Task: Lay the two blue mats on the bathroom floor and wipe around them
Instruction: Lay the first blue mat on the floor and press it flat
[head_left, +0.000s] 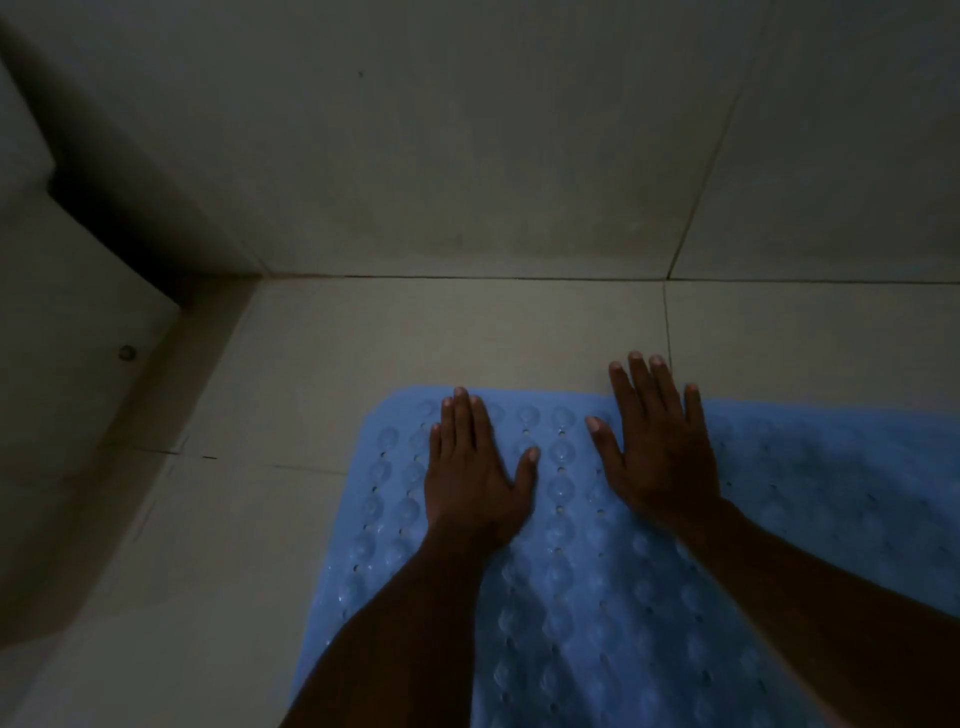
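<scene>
Dim shot. Far left, a pale ledge (78, 322) with a small round fitting (126, 353). Next, smooth matte floor tiles (363, 338) with thin grout lines. Left hand (472, 467) is flat, fingers straight, pressing the blue mat (571, 571) near its far left corner. The mat lies on the floor and looks rubbery, with rows of round suction bumps, small holes and a rounded corner. Right hand (660, 457) is flat too, fingertips past the far edge onto tile. Judgement: one mat nearly laid. Can't tell if the blurred blue at right is the second. No cloth in view, wiping left.
</scene>
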